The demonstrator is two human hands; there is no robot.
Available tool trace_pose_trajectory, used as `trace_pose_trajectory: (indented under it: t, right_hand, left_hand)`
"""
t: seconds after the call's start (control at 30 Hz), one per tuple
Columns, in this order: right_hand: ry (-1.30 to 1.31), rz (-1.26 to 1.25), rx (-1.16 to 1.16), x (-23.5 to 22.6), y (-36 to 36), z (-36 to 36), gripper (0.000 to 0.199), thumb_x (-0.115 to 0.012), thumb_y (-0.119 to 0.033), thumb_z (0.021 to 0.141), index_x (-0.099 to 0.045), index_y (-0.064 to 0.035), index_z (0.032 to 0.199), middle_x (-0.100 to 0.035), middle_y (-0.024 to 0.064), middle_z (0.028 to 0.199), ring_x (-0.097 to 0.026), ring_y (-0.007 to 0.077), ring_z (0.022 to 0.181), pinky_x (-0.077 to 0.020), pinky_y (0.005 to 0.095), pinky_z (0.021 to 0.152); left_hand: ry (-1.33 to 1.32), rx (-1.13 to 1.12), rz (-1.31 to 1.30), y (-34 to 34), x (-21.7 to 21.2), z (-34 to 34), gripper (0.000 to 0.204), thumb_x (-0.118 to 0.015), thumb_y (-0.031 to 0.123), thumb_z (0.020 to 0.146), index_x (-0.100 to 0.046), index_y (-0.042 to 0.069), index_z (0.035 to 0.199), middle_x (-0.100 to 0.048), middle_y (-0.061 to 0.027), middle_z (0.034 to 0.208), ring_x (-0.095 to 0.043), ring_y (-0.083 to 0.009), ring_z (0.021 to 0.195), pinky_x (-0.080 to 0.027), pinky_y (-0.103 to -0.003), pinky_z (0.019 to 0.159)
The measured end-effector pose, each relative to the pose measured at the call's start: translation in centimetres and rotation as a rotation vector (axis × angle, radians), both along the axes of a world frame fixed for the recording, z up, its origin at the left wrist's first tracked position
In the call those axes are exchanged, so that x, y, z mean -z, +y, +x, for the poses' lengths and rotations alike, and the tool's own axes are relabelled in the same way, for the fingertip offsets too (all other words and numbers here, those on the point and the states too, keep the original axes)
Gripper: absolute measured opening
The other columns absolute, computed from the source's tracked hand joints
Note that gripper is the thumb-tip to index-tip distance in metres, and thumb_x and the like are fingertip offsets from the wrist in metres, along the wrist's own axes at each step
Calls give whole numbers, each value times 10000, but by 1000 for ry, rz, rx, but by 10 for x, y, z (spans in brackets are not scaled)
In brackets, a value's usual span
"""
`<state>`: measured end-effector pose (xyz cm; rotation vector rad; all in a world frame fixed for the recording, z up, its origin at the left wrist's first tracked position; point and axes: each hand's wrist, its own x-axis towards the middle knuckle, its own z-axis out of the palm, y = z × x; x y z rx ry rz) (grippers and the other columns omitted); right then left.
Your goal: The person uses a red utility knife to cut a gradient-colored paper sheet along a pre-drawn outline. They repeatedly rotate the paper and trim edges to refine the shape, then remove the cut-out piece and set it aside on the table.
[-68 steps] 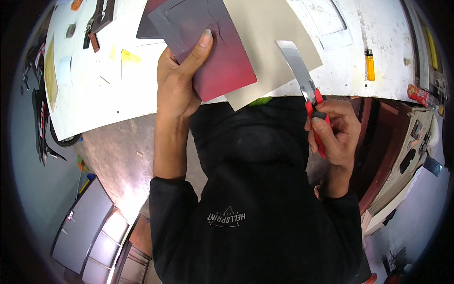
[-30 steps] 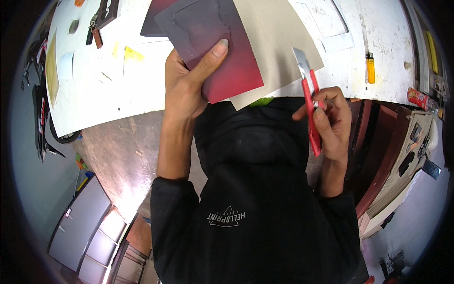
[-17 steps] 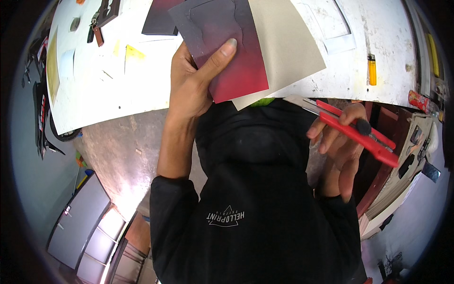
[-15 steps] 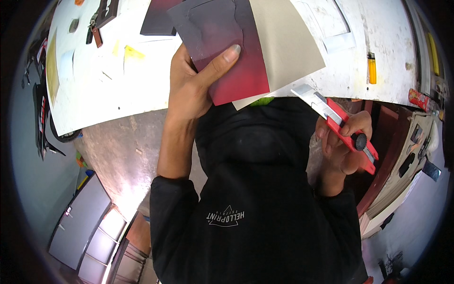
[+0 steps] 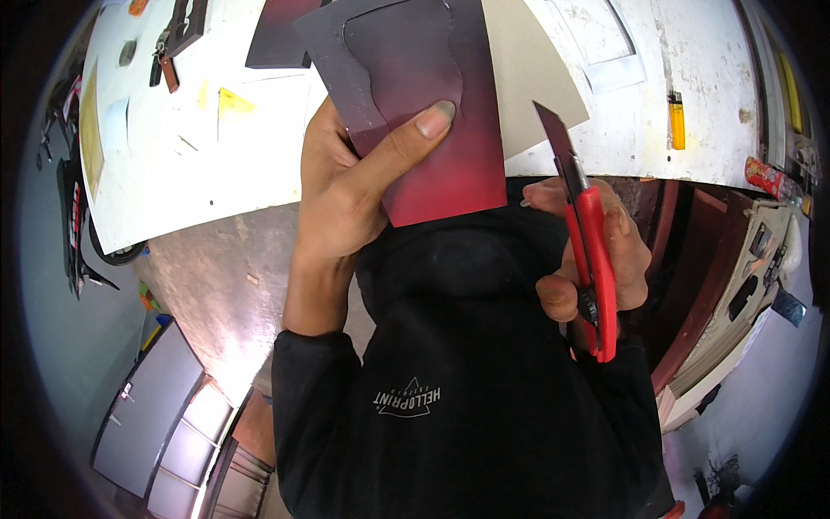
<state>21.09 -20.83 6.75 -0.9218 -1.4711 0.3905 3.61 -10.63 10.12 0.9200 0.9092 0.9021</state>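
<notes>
My left hand [image 5: 346, 186] grips a stiff rectangular board [image 5: 428, 164] that fades from dark grey to red, thumb pressed across its front. A wavy cut or raised line runs over the board's upper part. Behind it shows a beige sheet [image 5: 532, 82]; whether my fingers hold that too is hidden. To the right, my right hand [image 5: 627, 251] holds a red utility knife [image 5: 595, 259] with its blade out and pointing up and away from me. The blade stands apart from the board. Both hands are in front of the table's near edge.
On the white table [image 5: 242, 173] lie another dark-red board [image 5: 281, 39], a yellow lighter [image 5: 676, 121], keys [image 5: 164, 60] and a white paper frame [image 5: 618, 73]. A red packet [image 5: 762, 176] sits at the right corner. Stacked sheets [image 5: 718, 320] stand on the right.
My right hand has turned the knife from slanting up-left to nearly upright and brought it a little left. The board in my left hand has come lower and nearer to me.
</notes>
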Motion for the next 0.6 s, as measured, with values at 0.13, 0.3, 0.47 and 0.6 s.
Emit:
trace_pose_trajectory:
  t: [0.13, 0.3, 0.47, 0.6]
  right_hand:
    - [41, -103, 113, 1, -10, -6, 523, -734, -225, 847, -534, 62, 1235, -673, 257, 837, -698, 363, 807, -586, 426, 699]
    - [-76, -102, 102, -13, 5, -3, 388, -709, -45, 802, -585, 72, 1151, -679, 257, 810, -701, 385, 851, -593, 402, 704]
    - [-161, -164, 45, -22, 10, 0, 391, -694, 70, 745, -610, 50, 1127, -687, 263, 860, -702, 386, 887, -600, 386, 706]
    - [-197, -180, 68, -26, 10, -1, 410, -684, 80, 744, -612, 39, 1145, -684, 274, 909, -705, 372, 888, -600, 389, 714]
  left_hand:
    - [78, 4, -45, -1, -2, -2, 434, -735, 78, 796, -551, -87, 1153, -648, -178, 1041, -651, -232, 890, -522, -333, 835]
    - [0, -5, -16, -2, 2, -1, 222, -715, 72, 841, -651, -27, 1029, -689, -86, 929, -653, -140, 808, -506, -256, 765]
    - [-3, -9, -26, -2, 0, 0, 219, -718, 62, 838, -647, -22, 1028, -688, -79, 927, -656, -133, 800, -510, -248, 751]
    - [-4, -6, -30, -3, 0, 1, 214, -722, 62, 839, -645, -20, 1022, -686, -75, 924, -653, -127, 799, -506, -243, 748]
